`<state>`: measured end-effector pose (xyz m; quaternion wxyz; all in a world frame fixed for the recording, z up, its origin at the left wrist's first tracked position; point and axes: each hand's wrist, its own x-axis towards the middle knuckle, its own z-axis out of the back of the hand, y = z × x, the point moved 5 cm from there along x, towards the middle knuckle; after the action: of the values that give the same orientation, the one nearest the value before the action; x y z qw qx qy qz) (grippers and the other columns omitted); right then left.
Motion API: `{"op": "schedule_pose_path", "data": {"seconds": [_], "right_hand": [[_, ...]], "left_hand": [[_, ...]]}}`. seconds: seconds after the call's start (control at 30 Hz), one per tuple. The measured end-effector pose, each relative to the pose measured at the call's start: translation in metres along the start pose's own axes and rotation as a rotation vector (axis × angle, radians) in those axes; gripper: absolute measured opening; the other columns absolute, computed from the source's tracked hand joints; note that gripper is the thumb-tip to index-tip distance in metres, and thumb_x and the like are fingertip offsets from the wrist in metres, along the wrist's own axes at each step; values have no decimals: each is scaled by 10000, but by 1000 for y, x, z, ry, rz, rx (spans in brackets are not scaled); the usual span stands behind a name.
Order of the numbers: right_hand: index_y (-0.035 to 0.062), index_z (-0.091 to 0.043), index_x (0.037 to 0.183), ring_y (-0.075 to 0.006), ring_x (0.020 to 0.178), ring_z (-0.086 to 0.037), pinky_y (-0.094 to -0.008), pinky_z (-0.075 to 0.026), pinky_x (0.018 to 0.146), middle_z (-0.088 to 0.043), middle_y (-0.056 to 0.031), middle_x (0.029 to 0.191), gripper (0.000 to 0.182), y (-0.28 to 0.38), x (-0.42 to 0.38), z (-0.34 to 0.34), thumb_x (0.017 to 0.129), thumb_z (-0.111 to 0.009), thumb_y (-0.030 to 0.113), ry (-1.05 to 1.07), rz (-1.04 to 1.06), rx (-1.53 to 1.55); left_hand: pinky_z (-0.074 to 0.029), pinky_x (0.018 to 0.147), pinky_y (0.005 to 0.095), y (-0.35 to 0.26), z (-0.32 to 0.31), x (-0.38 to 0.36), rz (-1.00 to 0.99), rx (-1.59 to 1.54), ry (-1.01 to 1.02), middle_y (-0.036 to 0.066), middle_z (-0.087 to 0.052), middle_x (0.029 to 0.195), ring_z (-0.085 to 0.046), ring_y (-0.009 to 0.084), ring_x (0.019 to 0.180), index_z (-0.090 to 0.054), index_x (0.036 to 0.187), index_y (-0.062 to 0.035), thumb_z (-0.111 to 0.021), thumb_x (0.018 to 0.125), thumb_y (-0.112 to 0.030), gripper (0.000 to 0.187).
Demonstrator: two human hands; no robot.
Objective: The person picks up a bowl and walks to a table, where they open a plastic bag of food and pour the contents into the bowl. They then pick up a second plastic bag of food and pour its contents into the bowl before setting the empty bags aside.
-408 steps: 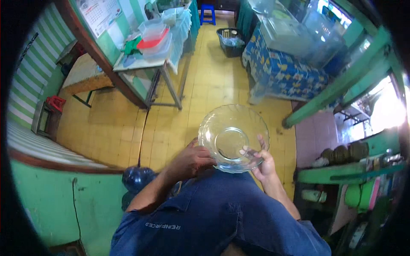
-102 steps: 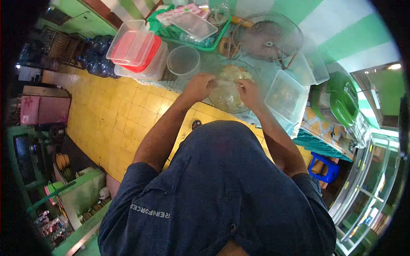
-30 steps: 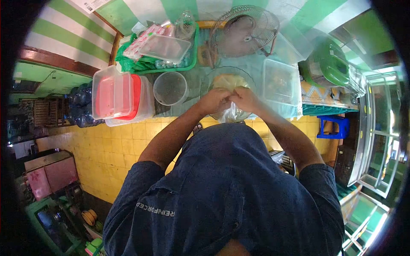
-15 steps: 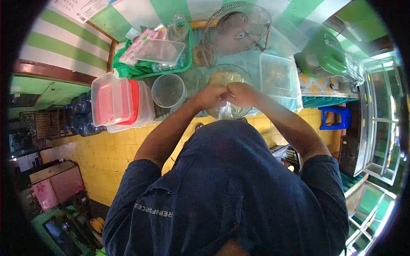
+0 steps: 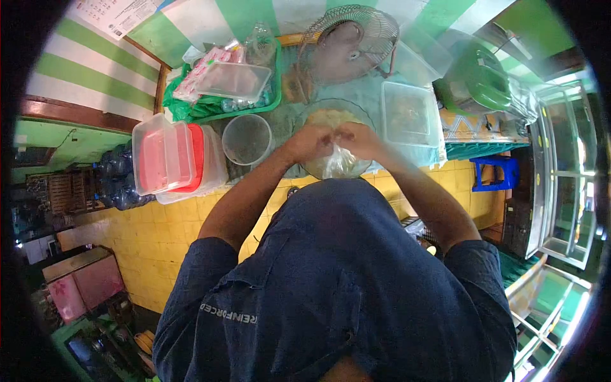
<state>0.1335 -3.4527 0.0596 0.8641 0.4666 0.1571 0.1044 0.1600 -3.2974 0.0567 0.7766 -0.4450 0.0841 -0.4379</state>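
Strong fisheye bending curves the walls and floor toward a black round border at every edge. Daylight enters from the right, where the window frames [image 5: 560, 191] glare pale and washed out. The tabletop [image 5: 369, 95] is evenly lit and slightly hazy. The dark blue shirt [image 5: 331, 286] fills the lower middle in soft shade. The lower left corner is dim and murky.

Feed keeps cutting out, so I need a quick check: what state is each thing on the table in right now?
Left hand: pinching the plastic bag.
Right hand: pinching the plastic bag.
Plastic bag: clear, held over the glass bowl.
Glass bowl: upright, holds yellowish food.
Round tub: upright, uncovered.
Clear container: lid on.
Fan: blades unclear.
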Motion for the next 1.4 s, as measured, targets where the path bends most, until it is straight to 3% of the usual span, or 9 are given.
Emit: {"op": "schedule_pose_path", "data": {"seconds": [0.07,0.37,0.57,0.63,0.77,0.87,1.0,1.33,1.4], "right_hand": [[3,-637,908,-332,731,-649,-429,-493,669,-642,-189,769,201,12,5,5,854,-614,195,6,257,-154],[36,-689,853,-373,793,-663,-425,-517,708,-672,-211,832,206,20,15,7,820,-619,227,203,120,-415],[-32,-672,854,-228,665,-686,-389,-543,598,-673,-170,746,247,-15,13,4,796,-639,206,-41,-343,165],[-42,-663,879,-192,649,-679,-379,-542,582,-659,-154,719,232,-24,9,-4,803,-622,174,-148,-165,346],[-32,-649,904,-243,657,-668,-382,-541,616,-648,-156,721,185,-20,-6,-7,823,-591,124,-255,-449,664],[-5,-652,888,-333,722,-659,-410,-532,679,-653,-185,766,173,8,2,12,821,-601,146,-347,201,-74],[32,-673,877,-396,795,-614,-438,-493,677,-658,-180,870,221,9,21,13,854,-612,244,38,272,-405],[-3,-676,914,-225,674,-669,-371,-546,639,-682,-165,836,183,-40,-4,-14,858,-590,149,-358,-541,858],[18,-679,935,-258,753,-673,-384,-540,689,-682,-162,877,171,-27,-4,-2,862,-591,145,-483,-252,396]], "left_hand": [[-494,621,357,2,1,5,0,-17,44,112,-627,761,-619,277,666,-592,825,-42,-714,734,-91,160],[-497,618,341,5,-6,1,5,-80,34,97,-639,762,-634,251,673,-604,843,-45,-719,729,-100,171],[-498,645,334,-5,8,5,227,-54,-39,111,-638,757,-634,228,678,-601,875,-33,-708,742,-112,188],[-498,649,336,-4,8,9,248,-39,-17,113,-634,749,-630,223,677,-602,884,-34,-706,745,-119,193],[-497,644,339,-2,6,12,190,37,17,115,-634,742,-619,216,662,-609,899,-37,-704,750,-126,198],[-499,643,340,-8,13,14,249,-71,68,124,-640,748,-626,221,668,-619,894,-37,-708,745,-133,199],[-498,647,340,-4,11,19,140,20,110,122,-637,743,-626,219,669,-621,873,-27,-708,742,-129,187],[-496,664,318,0,7,5,292,-35,-31,103,-635,772,-620,176,692,-619,903,-23,-712,758,-118,197],[-495,674,310,-3,7,7,289,-43,-18,99,-632,775,-612,162,697,-620,912,-24,-715,761,-119,201]]}}
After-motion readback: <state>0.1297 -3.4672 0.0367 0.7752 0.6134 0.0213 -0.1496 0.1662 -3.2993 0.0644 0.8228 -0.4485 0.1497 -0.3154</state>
